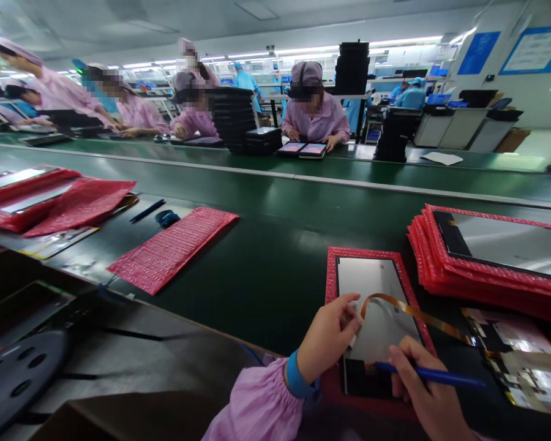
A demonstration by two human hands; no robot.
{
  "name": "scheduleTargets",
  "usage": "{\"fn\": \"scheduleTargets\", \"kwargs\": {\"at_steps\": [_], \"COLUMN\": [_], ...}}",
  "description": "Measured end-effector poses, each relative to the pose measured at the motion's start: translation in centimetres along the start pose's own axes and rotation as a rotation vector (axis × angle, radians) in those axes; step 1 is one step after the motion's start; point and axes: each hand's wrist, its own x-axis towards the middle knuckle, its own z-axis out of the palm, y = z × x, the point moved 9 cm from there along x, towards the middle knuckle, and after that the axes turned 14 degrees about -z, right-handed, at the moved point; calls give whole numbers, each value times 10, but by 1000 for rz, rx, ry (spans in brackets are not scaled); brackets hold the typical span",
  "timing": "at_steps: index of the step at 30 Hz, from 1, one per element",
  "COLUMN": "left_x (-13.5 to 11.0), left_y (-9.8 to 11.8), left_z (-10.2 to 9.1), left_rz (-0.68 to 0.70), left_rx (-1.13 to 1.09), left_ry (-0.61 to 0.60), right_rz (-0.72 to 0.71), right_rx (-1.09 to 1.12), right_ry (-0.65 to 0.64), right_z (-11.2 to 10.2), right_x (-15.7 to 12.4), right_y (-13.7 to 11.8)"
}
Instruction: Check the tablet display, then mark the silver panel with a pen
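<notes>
Head view: display panel (362,275) lies silver side up on a red bubble pouch (331,278), green tabletop (275,269), lower right of centre. Left hand (328,334): fingers nearly closed, pinching the ribbon cable (422,315); cable runs to the circuit board (523,367), lower right. Right hand (429,398): fingers closed round 1 blue pen-like tool (450,376), tip at panel's lower dark strip. Done: panel laid out, cable at board. Panel-end join hidden, can't tell; this panel looks unfinished, 2 hands on it.
</notes>
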Motion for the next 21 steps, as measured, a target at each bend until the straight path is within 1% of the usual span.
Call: {"fn": "scheduleTargets", "kwargs": {"at_steps": [2,6,11,21], "left_x": [0,-1,-1,0], "left_y": [0,0,0,0], "left_z": [0,0,1,1], "left_rz": [-4,4,9,-6], "left_rx": [1,7,-2,-11], "left_ry": [-7,-1,-8,-9], "right_rz": [-5,-83,-121,-75], "right_rx": [9,-12,-50,-30], "right_ry": [-4,-76,-82,-84], "right_z": [0,5,5,6], "right_x": [0,3,5,4], "right_y": [0,0,-2,1]}}
